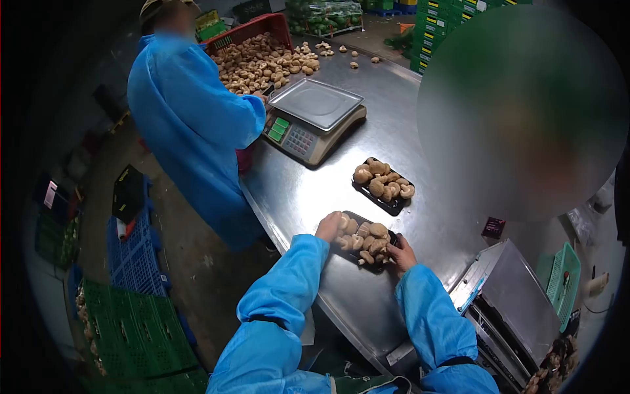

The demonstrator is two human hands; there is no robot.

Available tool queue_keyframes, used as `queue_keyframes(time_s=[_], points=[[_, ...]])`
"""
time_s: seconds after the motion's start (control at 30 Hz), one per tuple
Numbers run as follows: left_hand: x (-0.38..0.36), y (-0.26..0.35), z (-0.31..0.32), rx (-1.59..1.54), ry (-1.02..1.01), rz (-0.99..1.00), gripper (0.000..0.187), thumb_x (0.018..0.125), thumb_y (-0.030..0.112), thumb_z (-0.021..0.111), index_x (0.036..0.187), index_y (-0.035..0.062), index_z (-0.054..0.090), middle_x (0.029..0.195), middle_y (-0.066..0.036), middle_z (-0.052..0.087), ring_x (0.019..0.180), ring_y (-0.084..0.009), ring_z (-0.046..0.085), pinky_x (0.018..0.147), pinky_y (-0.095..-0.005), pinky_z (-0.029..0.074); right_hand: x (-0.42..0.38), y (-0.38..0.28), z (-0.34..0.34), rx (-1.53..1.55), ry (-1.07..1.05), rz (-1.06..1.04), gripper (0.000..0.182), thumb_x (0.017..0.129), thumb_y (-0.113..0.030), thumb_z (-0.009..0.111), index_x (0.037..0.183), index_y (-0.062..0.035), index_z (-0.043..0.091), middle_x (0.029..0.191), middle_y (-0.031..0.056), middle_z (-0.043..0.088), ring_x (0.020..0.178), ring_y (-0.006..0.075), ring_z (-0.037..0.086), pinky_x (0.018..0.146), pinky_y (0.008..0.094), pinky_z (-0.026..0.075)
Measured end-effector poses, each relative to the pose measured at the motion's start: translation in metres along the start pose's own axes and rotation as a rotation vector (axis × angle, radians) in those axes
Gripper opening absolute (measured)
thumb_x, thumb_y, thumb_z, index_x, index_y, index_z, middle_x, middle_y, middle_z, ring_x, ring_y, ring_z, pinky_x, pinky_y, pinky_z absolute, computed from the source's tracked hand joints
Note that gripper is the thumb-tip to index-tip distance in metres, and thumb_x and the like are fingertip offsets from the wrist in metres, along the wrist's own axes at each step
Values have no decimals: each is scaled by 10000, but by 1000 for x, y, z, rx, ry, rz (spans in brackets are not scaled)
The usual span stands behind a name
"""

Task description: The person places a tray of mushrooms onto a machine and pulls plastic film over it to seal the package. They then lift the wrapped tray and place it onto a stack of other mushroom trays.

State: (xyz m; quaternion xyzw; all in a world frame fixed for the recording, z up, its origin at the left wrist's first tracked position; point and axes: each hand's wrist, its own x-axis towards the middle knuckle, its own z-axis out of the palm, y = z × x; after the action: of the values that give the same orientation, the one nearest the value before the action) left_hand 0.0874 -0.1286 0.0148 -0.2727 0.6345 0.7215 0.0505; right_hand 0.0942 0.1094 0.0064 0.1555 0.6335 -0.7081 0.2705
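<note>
A black tray (374,268) filled with brown shiitake mushrooms (365,241) is at the near edge of the steel table. My left hand (328,227) grips its left end, the fingers partly hidden by the mushrooms. At the opposite end my right hand (401,254) is closed on the rim, thumb on the upper side. Just beyond lies a second black tray (395,210), also full of shiitake mushrooms (384,178), touched by neither hand. Farther back a digital scale (300,139) stands with a bare metal pan (317,103).
Across the steel table (289,197), a red crate (279,29) lies tipped with mushrooms (256,62) spilling out. A person in a blue gown (187,105) stands left, hand near the scale. A machine with a flat metal top (515,295) and a green basket (563,282) are right.
</note>
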Motion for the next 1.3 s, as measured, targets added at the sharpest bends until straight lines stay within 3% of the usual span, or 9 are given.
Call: queue_keyframes(time_s=[0.2,0.5,0.73,0.97,1.03,1.13,1.2,1.23,1.3], points=[[-66,72,20,-64,-411,-21,306,895,384,451,1091,174,556,1008,-11,537,927,-140,483,805,-364,400,-97,-72,-23,59,-12,-186,606,803,-112,611,1338,-36,336,1158,136,534,986,190,554,836,304,435],[-183,113,263,-88,-954,-134,555,923,468,357,1275,42,409,1257,-88,432,1150,-248,384,996,-428,291,-292,-122,-248,84,315,-367,684,820,-272,618,1363,-34,277,1240,85,441,966,154,508,814,391,399],[-243,51,396,-34,-957,-277,559,924,432,389,1292,12,366,1297,-115,389,1221,-221,312,1028,-398,252,-362,-83,-359,284,476,-230,502,859,-310,585,1274,-94,402,1123,6,522,951,137,536,750,335,440],[-266,32,372,124,-917,-211,628,908,375,468,1353,-11,249,1376,-144,307,1257,-244,307,1037,-373,261,-390,-36,-403,256,543,-217,461,877,-276,560,1264,-70,417,1062,26,559,946,137,550,752,306,439],[-265,35,345,111,-877,-27,581,897,311,503,1341,-3,298,1316,-154,391,1183,-249,401,983,-359,337,-420,-21,-421,-108,673,-389,461,862,-219,576,1261,-36,434,1099,47,561,992,159,513,824,321,410],[-273,55,298,680,-802,763,418,817,131,584,1215,39,497,1058,-132,579,993,-236,542,900,-349,403,-460,2,-438,-490,498,-493,436,836,-92,558,1258,-63,447,1013,64,575,920,180,525,802,333,410],[-276,60,279,1090,-856,1299,393,765,55,614,1149,119,565,978,-88,583,934,-204,552,841,-357,420,-475,5,-441,-1461,345,-739,477,765,-39,571,1228,-128,500,997,88,556,874,213,520,763,349,418],[-279,63,276,1282,-901,1510,390,754,38,620,1128,143,582,953,-75,582,918,-192,553,817,-353,423,-477,1,-440,-1460,330,-744,477,765,-39,571,1228,-128,500,997,88,556,874,213,520,763,349,418],[-274,61,280,1393,-975,1646,389,771,69,603,1136,201,574,968,-49,567,911,-168,541,803,-328,415,-469,-9,-431,-1777,212,-800,448,717,-37,582,1144,-169,575,1045,99,532,888,251,513,755,347,418]])
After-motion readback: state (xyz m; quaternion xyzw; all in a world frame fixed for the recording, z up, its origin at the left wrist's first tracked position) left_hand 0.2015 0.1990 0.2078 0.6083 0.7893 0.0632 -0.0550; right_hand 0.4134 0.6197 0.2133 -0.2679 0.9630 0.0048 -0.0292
